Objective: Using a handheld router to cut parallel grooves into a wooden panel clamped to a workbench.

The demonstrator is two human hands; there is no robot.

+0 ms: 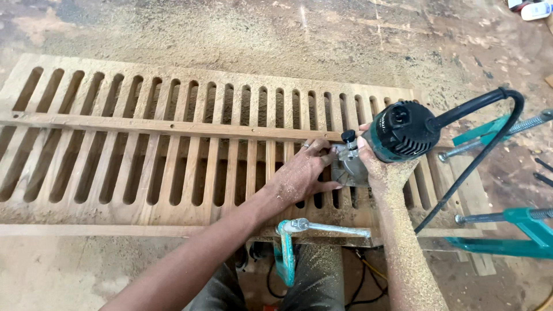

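A long wooden panel (173, 173) cut with many parallel slots lies flat in front of me, a thin wooden strip (144, 125) laid across it lengthwise. My right hand (385, 170), dusted with sawdust, grips a teal and black handheld router (400, 131) standing on the panel's right part. My left hand (302, 173), a ring on one finger, rests on the panel with its fingers pressing the router's metal base (348, 167). A black cord (478, 150) loops from the router's top to the right.
A teal clamp (288, 247) grips the panel's near edge between my knees. Two more teal clamps (518, 230) with steel screws sit at the right. Sawdust covers the floor around the panel. Cables run on the floor below.
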